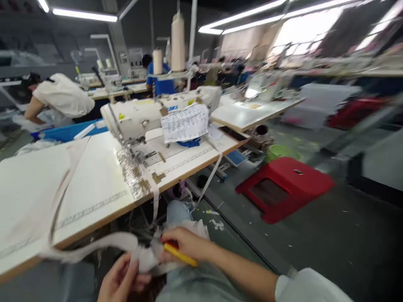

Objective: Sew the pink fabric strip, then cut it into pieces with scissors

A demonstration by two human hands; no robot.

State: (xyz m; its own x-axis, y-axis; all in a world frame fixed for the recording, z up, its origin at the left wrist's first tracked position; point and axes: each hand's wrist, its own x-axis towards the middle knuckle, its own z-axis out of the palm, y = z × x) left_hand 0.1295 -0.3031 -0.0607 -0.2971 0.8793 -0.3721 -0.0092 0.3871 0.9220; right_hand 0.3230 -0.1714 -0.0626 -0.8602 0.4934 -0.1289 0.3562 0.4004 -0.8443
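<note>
My right hand (185, 243) is closed around a yellow tool with a red end (179, 253), held against a bunch of white fabric strip (146, 258) over my lap. My left hand (121, 279) grips the same white strip from below, fingers curled on it. The strip trails left and up onto the white sewing table (94, 180). A white sewing machine (147, 115) stands on that table with a printed paper sheet (185, 122) draped over it.
A red plastic stool (283, 186) stands on the floor to the right, a green basin (278, 152) behind it. Thread cones (178, 42) rise behind the machine. A person in white (59, 97) bends at far left; another in blue (160, 82) sits behind.
</note>
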